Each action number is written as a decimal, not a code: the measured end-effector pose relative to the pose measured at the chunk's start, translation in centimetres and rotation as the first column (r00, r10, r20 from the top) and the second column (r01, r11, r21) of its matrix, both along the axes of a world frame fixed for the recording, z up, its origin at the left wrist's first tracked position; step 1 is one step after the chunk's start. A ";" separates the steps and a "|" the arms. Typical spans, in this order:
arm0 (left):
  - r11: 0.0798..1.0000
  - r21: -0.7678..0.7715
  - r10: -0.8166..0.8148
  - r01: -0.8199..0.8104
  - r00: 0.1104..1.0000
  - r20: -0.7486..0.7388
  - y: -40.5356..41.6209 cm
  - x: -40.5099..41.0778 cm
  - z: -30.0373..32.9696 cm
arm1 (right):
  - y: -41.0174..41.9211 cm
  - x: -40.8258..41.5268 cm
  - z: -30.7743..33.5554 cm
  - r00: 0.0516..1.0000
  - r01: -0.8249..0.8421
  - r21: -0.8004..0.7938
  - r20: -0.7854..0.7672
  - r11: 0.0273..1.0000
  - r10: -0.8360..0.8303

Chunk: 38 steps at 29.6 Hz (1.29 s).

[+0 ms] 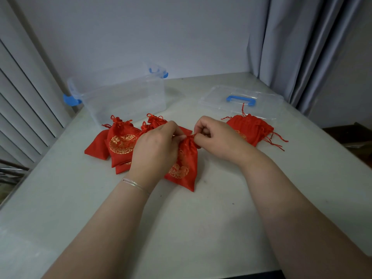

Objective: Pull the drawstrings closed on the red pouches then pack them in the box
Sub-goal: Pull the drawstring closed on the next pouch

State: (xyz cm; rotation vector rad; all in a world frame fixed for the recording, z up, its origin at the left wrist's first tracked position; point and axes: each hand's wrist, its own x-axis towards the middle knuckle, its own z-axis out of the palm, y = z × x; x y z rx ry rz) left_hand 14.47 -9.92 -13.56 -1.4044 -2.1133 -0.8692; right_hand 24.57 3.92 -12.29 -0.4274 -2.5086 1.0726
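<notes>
Both hands curled, left hand (159,146) and right hand (217,137) pinching pouch (184,164) neck.

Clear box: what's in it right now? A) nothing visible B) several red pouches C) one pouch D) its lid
A: the clear box shows no red inside; the pouches lie on the table in front of it, and the lid sits apart to the right.

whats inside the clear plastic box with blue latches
The clear plastic box with blue latches shows no red pouch through its walls; its floor near the front is partly hidden by the red drawstring pouches.
</notes>
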 end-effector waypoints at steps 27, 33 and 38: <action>0.922 0.181 0.210 -0.342 0.836 0.507 -0.9 -3.8 -0.8 | 4.8 0.7 -1.6 0.743 0.528 0.272 0.310 0.804 -0.593; 0.856 0.083 0.493 -0.510 0.854 0.167 -1.2 -4.4 -1.3 | 4.1 0.8 -1.7 0.732 0.357 0.309 0.494 0.881 -0.470; 0.947 0.264 0.112 -0.184 0.957 0.268 -0.9 -1.2 0.7 | 4.8 0.5 -1.8 0.795 0.393 0.202 0.416 0.897 -0.441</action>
